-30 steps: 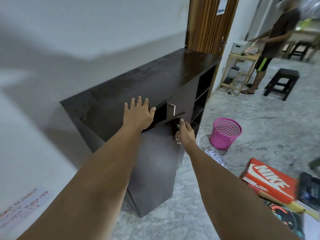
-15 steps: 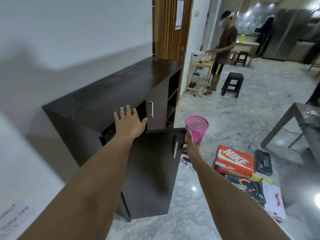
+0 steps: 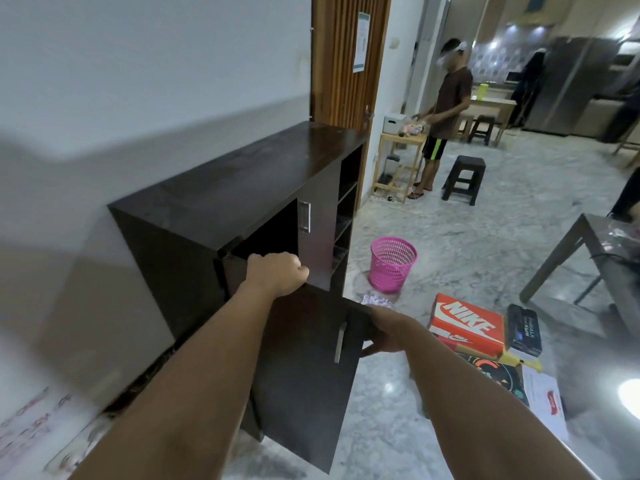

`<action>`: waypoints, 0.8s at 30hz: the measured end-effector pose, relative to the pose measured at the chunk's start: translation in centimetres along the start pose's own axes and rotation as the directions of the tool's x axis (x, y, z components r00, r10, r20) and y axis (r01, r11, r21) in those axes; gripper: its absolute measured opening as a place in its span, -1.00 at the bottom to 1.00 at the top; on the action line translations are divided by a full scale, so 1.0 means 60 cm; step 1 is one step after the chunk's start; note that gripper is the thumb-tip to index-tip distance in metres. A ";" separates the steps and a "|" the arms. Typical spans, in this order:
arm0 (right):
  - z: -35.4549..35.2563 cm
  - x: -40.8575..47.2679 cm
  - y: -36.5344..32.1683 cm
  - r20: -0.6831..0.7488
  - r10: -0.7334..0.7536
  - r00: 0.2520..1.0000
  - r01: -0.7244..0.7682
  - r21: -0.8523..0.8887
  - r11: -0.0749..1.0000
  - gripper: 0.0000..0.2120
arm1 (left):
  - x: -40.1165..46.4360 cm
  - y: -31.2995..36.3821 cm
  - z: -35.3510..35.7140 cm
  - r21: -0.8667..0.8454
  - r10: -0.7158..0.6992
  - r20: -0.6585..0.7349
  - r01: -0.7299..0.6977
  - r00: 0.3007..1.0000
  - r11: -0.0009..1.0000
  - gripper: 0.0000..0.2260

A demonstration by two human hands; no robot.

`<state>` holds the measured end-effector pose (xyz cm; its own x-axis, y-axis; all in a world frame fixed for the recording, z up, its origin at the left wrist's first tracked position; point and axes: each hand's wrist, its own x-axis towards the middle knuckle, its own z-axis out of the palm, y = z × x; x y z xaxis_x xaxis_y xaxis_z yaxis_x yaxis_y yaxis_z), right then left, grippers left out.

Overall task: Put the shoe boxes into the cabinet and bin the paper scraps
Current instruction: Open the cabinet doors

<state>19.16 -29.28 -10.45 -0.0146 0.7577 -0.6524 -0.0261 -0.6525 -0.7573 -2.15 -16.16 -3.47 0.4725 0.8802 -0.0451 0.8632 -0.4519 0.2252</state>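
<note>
A dark brown cabinet (image 3: 221, 188) stands against the white wall, its near door (image 3: 304, 372) swung wide open toward me. My left hand (image 3: 277, 273) curls over the door's top edge near the hinge side. My right hand (image 3: 386, 329) grips the door's outer edge beside its metal handle. An orange Nike shoe box (image 3: 467, 322) lies on the marble floor to the right, with a black box (image 3: 524, 329) and a dark printed box (image 3: 491, 374) beside it. Crumpled paper scraps (image 3: 375, 300) lie by the pink bin (image 3: 393, 265).
A white sheet (image 3: 545, 407) lies by the boxes. A person stands at a small wooden rack (image 3: 398, 161) beyond the cabinet, near a dark stool (image 3: 465, 178). A grey table (image 3: 595, 251) juts in at the right. A wooden door (image 3: 346, 57) is behind the cabinet.
The cabinet door has swung from nearly shut to wide open. My left hand left the cabinet top and took the door's top edge; my right hand moved from the handle to the outer edge.
</note>
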 end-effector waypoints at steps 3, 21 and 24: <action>0.035 0.002 -0.003 0.110 0.076 0.991 -0.054 -0.189 0.980 -0.77 | -0.015 -0.015 -0.010 0.009 0.053 0.118 -0.054 0.992 0.998 -0.61; -0.058 0.223 -0.217 -0.073 -0.099 0.992 0.069 -0.331 0.941 -0.66 | 0.127 -0.031 -0.085 0.004 -0.022 -0.223 0.024 0.975 1.000 -0.64; -0.090 0.299 -0.292 -0.204 -0.254 0.945 0.189 -0.294 0.937 -0.68 | 0.210 -0.031 -0.097 0.141 -0.061 -0.331 0.113 0.942 0.983 -0.62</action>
<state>24.73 -4.30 -9.01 0.1964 0.8811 -0.4302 0.2664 -0.4702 -0.8414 1.16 -3.40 1.21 0.3338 0.9043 0.2662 0.9275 -0.3655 0.0788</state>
